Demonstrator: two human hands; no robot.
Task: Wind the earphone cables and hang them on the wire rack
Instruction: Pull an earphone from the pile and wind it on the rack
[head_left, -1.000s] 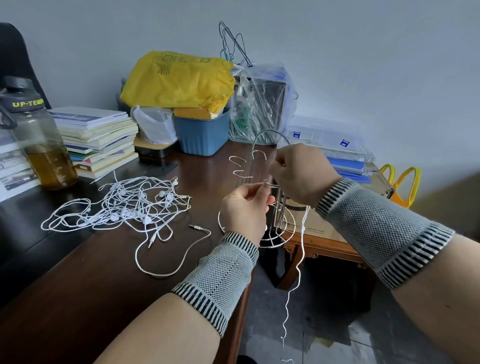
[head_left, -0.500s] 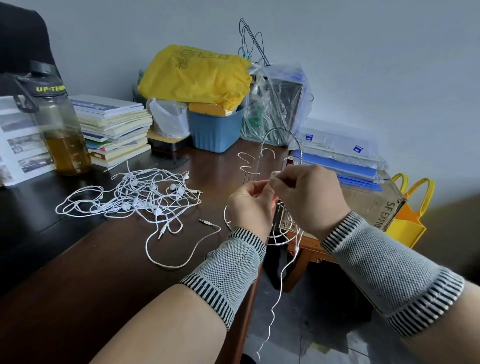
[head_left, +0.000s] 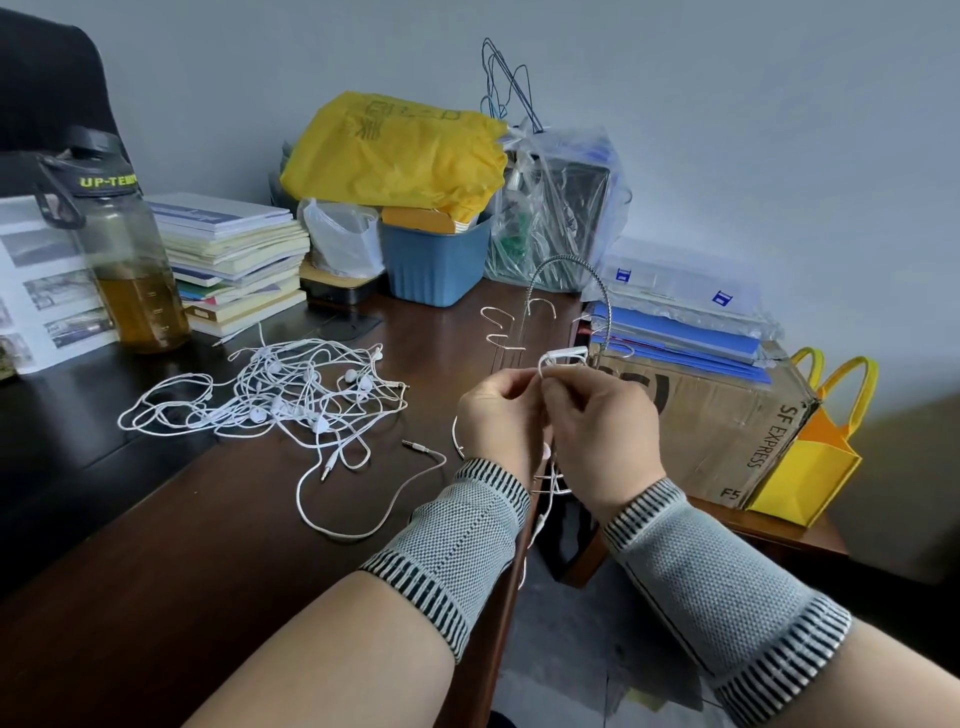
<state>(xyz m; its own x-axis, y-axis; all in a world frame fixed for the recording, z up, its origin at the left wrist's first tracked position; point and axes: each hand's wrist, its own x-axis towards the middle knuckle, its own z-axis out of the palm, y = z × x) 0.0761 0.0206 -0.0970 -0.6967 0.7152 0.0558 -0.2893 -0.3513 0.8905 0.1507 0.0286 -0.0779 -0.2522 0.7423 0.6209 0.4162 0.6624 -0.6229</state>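
Note:
My left hand (head_left: 498, 421) and my right hand (head_left: 597, 426) meet in front of the wire rack (head_left: 566, 291), both pinching one white earphone cable (head_left: 563, 356). A short loop of it with the inline remote rises above my fingers. The rest of the cable hangs down between my wrists past the desk edge. The rack, a metal arch with curved hooks, stands at the desk's right edge, its base hidden behind my hands. A tangle of several white earphones (head_left: 291, 395) lies on the dark wooden desk (head_left: 182, 545) to the left, one plug (head_left: 415, 446) trailing out.
A water bottle (head_left: 124, 260) and a stack of books (head_left: 234, 260) stand at the back left. A blue bin (head_left: 436, 260) under a yellow bag, and plastic bags, fill the back. A cardboard box (head_left: 727, 431) and a yellow tote (head_left: 821, 457) sit right of the desk.
Both hands have dropped lower in front of the rack and drawn closer together. The hanging cable has shortened, and a loop with the inline remote now stands above the fingers.

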